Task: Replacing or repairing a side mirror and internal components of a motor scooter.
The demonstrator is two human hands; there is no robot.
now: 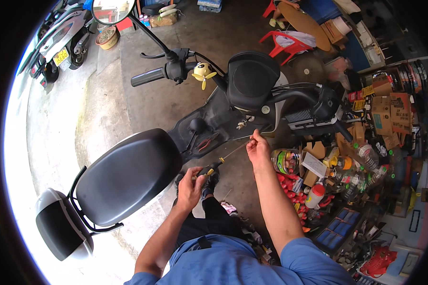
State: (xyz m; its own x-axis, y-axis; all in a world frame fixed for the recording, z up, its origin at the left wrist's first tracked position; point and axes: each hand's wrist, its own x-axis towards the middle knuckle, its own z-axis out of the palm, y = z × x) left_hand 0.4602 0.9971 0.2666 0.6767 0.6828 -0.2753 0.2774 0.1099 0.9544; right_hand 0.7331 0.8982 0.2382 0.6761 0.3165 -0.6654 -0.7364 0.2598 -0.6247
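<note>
My left hand (pixel 191 189) is closed around the black and yellow handle of a screwdriver (pixel 210 169). The long thin shaft points up and right to my right hand (pixel 257 152), whose fingers are pinched together at its tip. Whether those fingers hold the tip itself or some small part on it, I cannot make out. Both hands are beside an electric scooter (pixel 128 175), between its black seat and front panel. On its footboard lie pliers with red handles (pixel 204 143). A key bunch (pixel 242 124) hangs at the front panel, just above my right hand.
The handlebar carries a left grip (pixel 148 77), a mirror (pixel 111 8) and a yellow toy (pixel 204 71). Bottles, cardboard boxes (pixel 390 114) and a clear jar (pixel 286 161) crowd the right. A red chair (pixel 285 45) is ahead; another scooter (pixel 62 42) stands far left.
</note>
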